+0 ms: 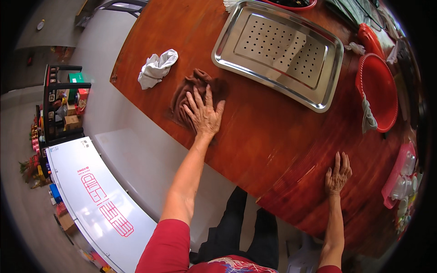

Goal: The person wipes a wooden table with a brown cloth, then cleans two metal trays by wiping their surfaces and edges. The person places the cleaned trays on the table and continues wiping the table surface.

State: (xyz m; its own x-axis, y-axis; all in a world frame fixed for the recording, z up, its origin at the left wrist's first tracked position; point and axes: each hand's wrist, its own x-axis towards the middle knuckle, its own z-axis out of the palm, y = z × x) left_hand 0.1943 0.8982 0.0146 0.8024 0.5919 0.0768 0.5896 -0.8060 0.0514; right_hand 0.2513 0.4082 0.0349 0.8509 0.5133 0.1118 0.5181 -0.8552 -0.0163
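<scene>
My left hand (205,113) lies spread on a crumpled brown cloth (185,98), pressing it against the reddish-brown wooden table (255,132) near its front left edge. The fingers are apart and do not wrap the cloth. To the right, my right hand (337,176) rests flat on the tabletop with its fingers extended and nothing in it. Beyond the cloth sits a bunched white cloth (157,69). A shiny rectangular metal tray (221,53) with rows of small holes lies farther back, to the right of my left hand.
At the right stand a red plastic basket (378,91) with a pale cloth tied to its rim, a red bag (371,41) and a pink tray (392,184) of clear jars. A white chest (100,200) and a dark shelf (66,104) stand left of the table.
</scene>
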